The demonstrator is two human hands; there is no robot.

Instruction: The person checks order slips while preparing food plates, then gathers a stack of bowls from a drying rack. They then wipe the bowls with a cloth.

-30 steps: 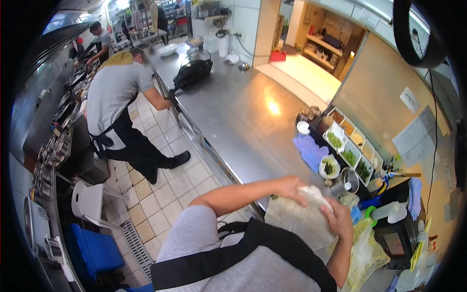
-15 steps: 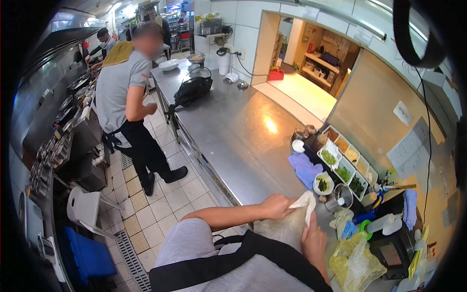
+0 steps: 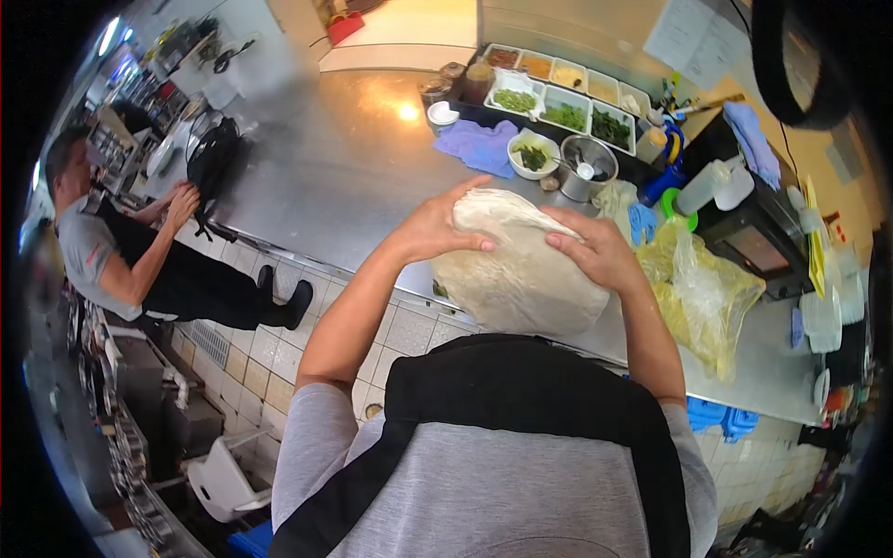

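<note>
An off-white, bulging cloth bag (image 3: 521, 279) is held in front of my apron, over the near edge of the steel counter. My left hand (image 3: 437, 228) grips the left side of its gathered rim, with the thumb lying across the front. On the right side, my right hand (image 3: 595, 246) has its fingers round the rim and its thumb pressed on the cloth. Folds bunch along the top between the two hands. What the bag contains is hidden.
Beyond the bag stand white containers of chopped greens (image 3: 566, 113), a bowl of greens (image 3: 533, 154), a metal pot (image 3: 588, 167) and a purple cloth (image 3: 476, 147). A yellow plastic bag (image 3: 707, 298) lies right. A co-worker (image 3: 112, 242) stands left, near a black bag (image 3: 216, 163).
My view has swung right. The cloth bag is now lifted and facing me, with my hands spread along its rim. The co-worker's hands have come together near the counter.
</note>
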